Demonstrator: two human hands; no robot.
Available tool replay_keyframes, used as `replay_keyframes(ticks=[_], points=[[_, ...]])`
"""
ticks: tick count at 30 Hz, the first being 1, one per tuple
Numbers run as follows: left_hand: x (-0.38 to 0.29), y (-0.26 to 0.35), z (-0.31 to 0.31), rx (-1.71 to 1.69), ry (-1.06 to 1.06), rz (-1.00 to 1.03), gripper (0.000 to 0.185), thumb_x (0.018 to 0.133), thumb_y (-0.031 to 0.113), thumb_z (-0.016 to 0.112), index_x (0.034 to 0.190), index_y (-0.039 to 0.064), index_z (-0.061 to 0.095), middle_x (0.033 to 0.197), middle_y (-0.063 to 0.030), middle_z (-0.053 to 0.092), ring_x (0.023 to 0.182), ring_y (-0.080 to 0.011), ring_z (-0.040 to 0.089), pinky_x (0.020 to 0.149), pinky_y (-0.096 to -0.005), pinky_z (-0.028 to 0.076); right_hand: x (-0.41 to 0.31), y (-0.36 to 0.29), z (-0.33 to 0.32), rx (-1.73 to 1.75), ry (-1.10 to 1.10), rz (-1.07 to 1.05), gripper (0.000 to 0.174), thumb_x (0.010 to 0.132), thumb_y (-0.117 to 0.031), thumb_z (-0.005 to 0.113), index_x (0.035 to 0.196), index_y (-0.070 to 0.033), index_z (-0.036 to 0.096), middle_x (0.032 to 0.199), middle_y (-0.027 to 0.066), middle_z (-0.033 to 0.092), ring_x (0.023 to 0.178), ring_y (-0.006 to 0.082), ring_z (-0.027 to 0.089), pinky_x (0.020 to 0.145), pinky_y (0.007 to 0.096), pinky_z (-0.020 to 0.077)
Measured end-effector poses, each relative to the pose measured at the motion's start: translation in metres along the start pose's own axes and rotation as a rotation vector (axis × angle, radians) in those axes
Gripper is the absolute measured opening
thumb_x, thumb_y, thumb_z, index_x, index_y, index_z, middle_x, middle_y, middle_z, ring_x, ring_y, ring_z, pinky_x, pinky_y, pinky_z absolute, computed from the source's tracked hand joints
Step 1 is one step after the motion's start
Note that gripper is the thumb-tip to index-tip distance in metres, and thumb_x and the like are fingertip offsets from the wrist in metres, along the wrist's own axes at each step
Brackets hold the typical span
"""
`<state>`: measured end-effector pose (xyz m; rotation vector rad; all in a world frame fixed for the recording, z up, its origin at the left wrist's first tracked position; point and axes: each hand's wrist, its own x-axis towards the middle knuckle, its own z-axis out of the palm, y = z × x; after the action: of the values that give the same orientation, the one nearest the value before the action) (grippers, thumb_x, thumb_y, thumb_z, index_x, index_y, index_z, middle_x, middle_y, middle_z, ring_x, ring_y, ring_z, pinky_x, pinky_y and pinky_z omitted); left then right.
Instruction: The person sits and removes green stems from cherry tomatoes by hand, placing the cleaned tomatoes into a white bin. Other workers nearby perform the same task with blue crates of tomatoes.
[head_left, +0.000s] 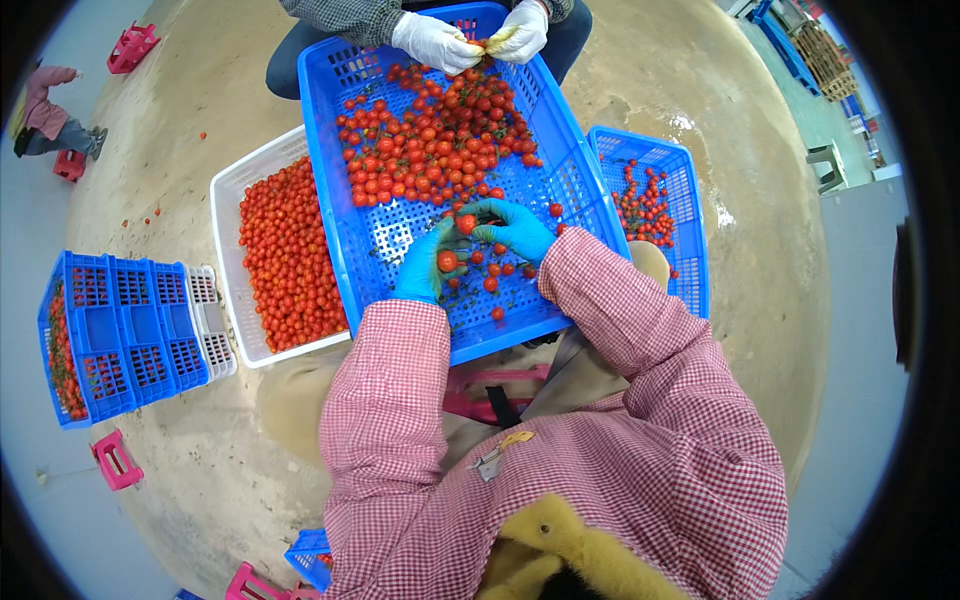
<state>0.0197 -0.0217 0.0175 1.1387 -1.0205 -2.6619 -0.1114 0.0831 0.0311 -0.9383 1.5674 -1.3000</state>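
Note:
My left hand (421, 264), in a blue glove, is curled around a cherry tomato (447, 261) in its palm. My right hand (523, 229), gloved the same way, has its thumb and fingers around another cherry tomato (466, 224), right against the left fingertips. Both hands are over the near part of a blue plastic crate (570, 187). A large heap of red cherry tomatoes (427, 150), some on green stems, fills the far part of this crate. Several loose tomatoes and green stem bits are scattered on the crate's floor below my hands.
Opposite, a co-worker's white-gloved hands (472, 39) hold tomatoes over the same crate. A white crate (229, 225) full of tomatoes stands left, a blue crate (694, 217) with tomatoes right. Stacked crates (142, 330) stand farther left, near a pink stool (117, 460).

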Motion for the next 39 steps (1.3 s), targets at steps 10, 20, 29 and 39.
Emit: replay_keyframes(ticks=[10,20,29,39], points=[[0.002,-0.002,-0.004,0.090,-0.029,0.015,0.027,0.073,0.028,0.053,0.087,0.004,0.054,0.073,-0.0055,0.056,0.059,-0.0133,0.051,0.045,-0.0237,0.040,0.007,0.026,0.006,0.435,0.020,0.370,0.026,0.077,-0.017,0.053,0.097,-0.002,0.055,0.087,0.0057,0.057,0.078,0.0119,0.053,0.067,0.0252,0.0437],[-0.001,0.012,-0.008,-0.286,-0.165,0.199,0.020,0.074,0.017,0.050,0.090,0.005,0.051,0.091,-0.0132,0.054,0.053,-0.0138,0.050,0.041,-0.0206,0.041,0.052,0.090,-0.053,-0.880,0.310,0.102,0.035,0.066,-0.008,0.054,0.101,-0.009,0.053,0.091,0.0156,0.055,0.086,0.0282,0.053,0.074,0.0337,0.0434],[0.012,0.009,-0.023,-0.448,0.120,0.214,0.022,0.076,0.019,0.051,0.092,0.003,0.054,0.075,-0.0068,0.054,0.056,-0.0123,0.048,0.044,-0.0210,0.040,0.042,0.066,-0.048,0.529,0.040,0.408,0.029,0.076,-0.028,0.054,0.096,-0.007,0.055,0.085,0.0050,0.057,0.069,0.0103,0.052,0.060,0.0256,0.0448],[0.019,0.002,-0.029,-0.320,0.304,0.194,0.019,0.077,0.019,0.049,0.084,0.003,0.055,0.071,-0.0077,0.055,0.055,-0.0142,0.049,0.046,-0.0240,0.041,0.097,0.088,-0.047,-0.975,0.430,0.006,0.038,0.068,-0.010,0.055,0.105,-0.010,0.050,0.102,0.0127,0.047,0.090,0.0273,0.049,0.078,0.0329,0.0407]])
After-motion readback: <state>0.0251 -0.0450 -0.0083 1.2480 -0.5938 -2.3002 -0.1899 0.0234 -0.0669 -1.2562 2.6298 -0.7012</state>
